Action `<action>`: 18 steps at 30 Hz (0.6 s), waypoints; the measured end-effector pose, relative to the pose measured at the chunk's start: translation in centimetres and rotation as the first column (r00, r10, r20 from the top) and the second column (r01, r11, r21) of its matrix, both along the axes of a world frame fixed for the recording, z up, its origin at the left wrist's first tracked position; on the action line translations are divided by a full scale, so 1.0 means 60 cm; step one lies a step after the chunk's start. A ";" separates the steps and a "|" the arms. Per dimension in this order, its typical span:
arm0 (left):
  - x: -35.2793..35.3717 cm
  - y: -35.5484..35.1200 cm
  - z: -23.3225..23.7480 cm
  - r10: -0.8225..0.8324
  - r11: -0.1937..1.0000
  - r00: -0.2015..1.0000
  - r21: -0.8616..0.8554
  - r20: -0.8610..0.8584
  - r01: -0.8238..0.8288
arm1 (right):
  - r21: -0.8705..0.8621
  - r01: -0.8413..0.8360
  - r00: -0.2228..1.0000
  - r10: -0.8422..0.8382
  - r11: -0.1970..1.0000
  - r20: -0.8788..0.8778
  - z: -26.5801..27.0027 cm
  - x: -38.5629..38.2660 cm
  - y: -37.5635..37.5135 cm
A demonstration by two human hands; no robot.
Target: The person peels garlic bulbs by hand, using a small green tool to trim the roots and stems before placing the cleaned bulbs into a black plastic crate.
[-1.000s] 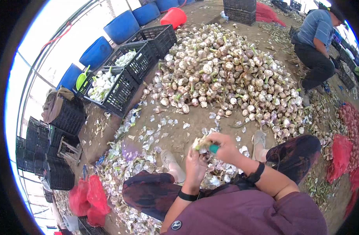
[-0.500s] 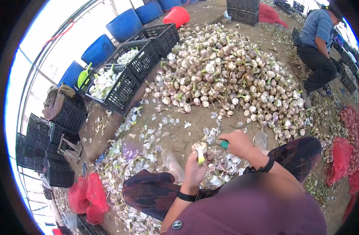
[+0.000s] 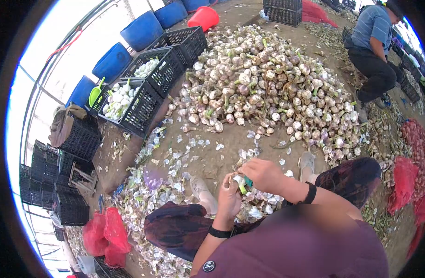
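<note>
Head view — left hand (image 3: 229,198) holds garlic (image 3: 242,185).

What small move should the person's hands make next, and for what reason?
Probably one short, careful stroke of the green-handled tool along the garlic bulb, the left hand holding the bulb steady. The right hand has the tool close to it, peelings lie by the feet, and the bulbs in the near crate look white. The blade is hidden, so I cannot tell its angle.

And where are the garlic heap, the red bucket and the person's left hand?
Garlic heap (image 3: 261,88): head view, middle of the heap.
Red bucket (image 3: 203,19): head view, its outer wall.
Left hand (image 3: 228,200): head view, below the fingers.
</note>
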State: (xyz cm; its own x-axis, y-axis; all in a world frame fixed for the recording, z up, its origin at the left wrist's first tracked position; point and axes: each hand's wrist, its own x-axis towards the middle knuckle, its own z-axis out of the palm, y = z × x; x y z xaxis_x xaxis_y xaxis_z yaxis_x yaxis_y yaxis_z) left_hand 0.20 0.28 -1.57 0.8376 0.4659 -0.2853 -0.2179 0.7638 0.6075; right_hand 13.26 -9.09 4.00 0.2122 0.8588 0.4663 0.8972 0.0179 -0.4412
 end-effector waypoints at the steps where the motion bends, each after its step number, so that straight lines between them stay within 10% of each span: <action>1: -0.002 0.002 0.000 -0.019 0.999 1.000 0.029 -0.019 0.019 | 0.019 -0.017 1.000 0.016 1.000 0.022 0.000 0.002 0.001; 10: -0.007 0.009 0.024 -0.228 0.956 0.959 0.149 -0.170 0.254 | -0.079 0.228 0.972 -0.223 0.970 0.068 -0.044 0.045 -0.005; 13: -0.013 0.015 0.011 -0.253 0.895 0.923 0.291 -0.291 0.337 | -0.387 0.318 0.948 -0.302 0.865 0.105 -0.058 0.071 -0.023; 18: -0.002 0.010 0.023 -0.145 0.963 0.930 0.167 -0.338 0.210 | -0.048 0.062 0.936 -0.075 0.997 -0.344 -0.001 0.014 -0.017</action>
State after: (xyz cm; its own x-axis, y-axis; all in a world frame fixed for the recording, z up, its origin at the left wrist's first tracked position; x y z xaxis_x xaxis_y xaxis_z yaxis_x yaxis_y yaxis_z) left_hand 0.08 0.90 -0.18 0.7910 0.3922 -0.4696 0.1412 0.6298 0.7638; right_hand 14.12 -10.12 3.94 0.4130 0.8516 0.3229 0.6884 -0.0598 -0.7229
